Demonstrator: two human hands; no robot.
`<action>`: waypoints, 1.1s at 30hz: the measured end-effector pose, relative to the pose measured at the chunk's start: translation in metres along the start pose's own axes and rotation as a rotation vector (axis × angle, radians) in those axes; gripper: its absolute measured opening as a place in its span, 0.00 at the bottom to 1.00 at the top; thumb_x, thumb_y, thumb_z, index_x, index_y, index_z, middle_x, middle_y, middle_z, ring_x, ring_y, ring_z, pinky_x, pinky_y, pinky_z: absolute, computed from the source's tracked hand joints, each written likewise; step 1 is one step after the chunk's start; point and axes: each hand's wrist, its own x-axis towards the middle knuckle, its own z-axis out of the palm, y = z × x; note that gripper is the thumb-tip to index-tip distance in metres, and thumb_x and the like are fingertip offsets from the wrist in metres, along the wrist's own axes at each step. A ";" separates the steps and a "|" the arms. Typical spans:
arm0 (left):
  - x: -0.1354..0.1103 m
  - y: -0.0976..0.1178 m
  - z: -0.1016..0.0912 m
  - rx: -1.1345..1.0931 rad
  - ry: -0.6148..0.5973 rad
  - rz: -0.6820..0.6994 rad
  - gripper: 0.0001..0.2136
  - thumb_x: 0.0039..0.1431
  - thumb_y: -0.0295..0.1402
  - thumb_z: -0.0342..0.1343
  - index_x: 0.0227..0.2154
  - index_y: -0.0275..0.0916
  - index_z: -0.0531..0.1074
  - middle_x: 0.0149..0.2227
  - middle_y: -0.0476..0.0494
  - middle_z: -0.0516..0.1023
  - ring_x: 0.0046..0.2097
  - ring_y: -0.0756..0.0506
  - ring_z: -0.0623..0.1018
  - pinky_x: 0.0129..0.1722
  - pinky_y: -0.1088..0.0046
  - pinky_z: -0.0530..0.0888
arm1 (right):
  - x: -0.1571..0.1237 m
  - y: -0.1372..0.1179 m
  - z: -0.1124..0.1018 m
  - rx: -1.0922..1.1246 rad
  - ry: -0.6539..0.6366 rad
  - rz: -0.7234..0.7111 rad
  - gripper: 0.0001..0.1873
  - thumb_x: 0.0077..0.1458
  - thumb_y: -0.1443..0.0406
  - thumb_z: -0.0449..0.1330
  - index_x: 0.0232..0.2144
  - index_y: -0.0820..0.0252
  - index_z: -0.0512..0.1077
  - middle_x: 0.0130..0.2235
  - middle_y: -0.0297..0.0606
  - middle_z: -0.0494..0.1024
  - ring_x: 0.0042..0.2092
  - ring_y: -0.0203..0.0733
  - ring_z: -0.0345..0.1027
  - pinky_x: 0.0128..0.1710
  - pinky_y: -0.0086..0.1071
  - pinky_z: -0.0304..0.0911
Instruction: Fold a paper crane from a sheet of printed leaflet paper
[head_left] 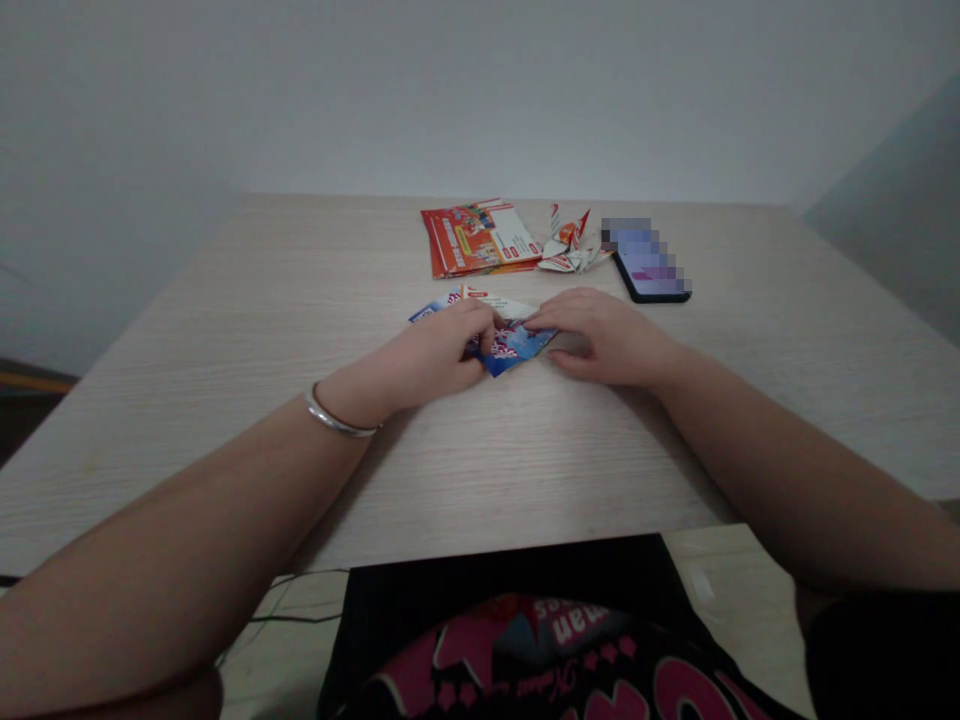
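Folding work in hand, head view only, so one pass.

Both hands sit mid-table on a blue printed sheet, which lies flat on the table, near the middle and just in front of the person.

Left hand: fingers curled in, tips down on the sheet's left half. Thumb and forefinger may be nipping a flap; can't tell pinch from press at this angle.

Right hand: fingers straight and held together, palm low, tips pressing on the sheet's right corner. It's not gripping anything.

Progress, my read: the sheet is partly folded. Its outline is angular with a point toward the person, and white and blue layers overlap at the far edge. It is flat and shows no finished form, so I'd call it an early-to-middle stage with most folds left. How many creases are in it can't be read.

Beyond the hands, well apart from them: a stack of orange leaflets, then a folded paper figure just beside it, which looks complete, then a phone lying face up.

Counts:
- sheets under the hands: 1
- leaflet stacks: 1, sheet count inside not readable
- finished folded figures: 1
- phones: 1
- bracelets: 1, on the left wrist
- cables: 1, below the table's near edge
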 end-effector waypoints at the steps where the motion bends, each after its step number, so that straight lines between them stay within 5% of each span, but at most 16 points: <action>1: 0.000 -0.001 0.000 0.007 -0.017 0.019 0.04 0.63 0.30 0.55 0.39 0.38 0.72 0.46 0.38 0.78 0.47 0.42 0.77 0.51 0.64 0.75 | 0.000 0.000 0.000 -0.006 -0.029 0.012 0.21 0.59 0.63 0.61 0.54 0.54 0.81 0.53 0.42 0.85 0.55 0.50 0.76 0.59 0.46 0.67; 8: -0.003 0.001 -0.003 0.149 -0.088 0.093 0.17 0.68 0.46 0.57 0.43 0.36 0.80 0.57 0.31 0.76 0.57 0.36 0.77 0.61 0.57 0.73 | -0.001 -0.001 -0.001 -0.049 -0.088 0.027 0.16 0.64 0.66 0.61 0.50 0.56 0.84 0.53 0.43 0.86 0.56 0.50 0.78 0.60 0.46 0.69; 14: -0.002 0.005 -0.006 0.135 -0.138 0.096 0.19 0.75 0.38 0.46 0.46 0.36 0.81 0.56 0.33 0.78 0.58 0.40 0.77 0.64 0.58 0.72 | -0.001 0.001 0.000 -0.049 -0.078 0.045 0.15 0.63 0.65 0.63 0.50 0.55 0.84 0.52 0.42 0.87 0.53 0.50 0.79 0.57 0.45 0.70; 27: 0.000 0.001 -0.005 0.038 -0.182 0.026 0.19 0.74 0.34 0.42 0.51 0.39 0.79 0.68 0.38 0.71 0.71 0.41 0.68 0.72 0.58 0.64 | 0.000 -0.010 -0.007 -0.062 -0.097 0.111 0.12 0.66 0.61 0.60 0.41 0.57 0.84 0.42 0.44 0.86 0.45 0.49 0.77 0.50 0.42 0.67; 33: 0.000 0.014 -0.004 0.104 -0.051 -0.085 0.18 0.73 0.34 0.45 0.45 0.35 0.81 0.70 0.33 0.69 0.71 0.39 0.69 0.71 0.57 0.67 | 0.002 -0.014 -0.008 -0.020 -0.079 0.169 0.13 0.66 0.61 0.58 0.34 0.57 0.81 0.36 0.42 0.82 0.40 0.46 0.71 0.44 0.38 0.63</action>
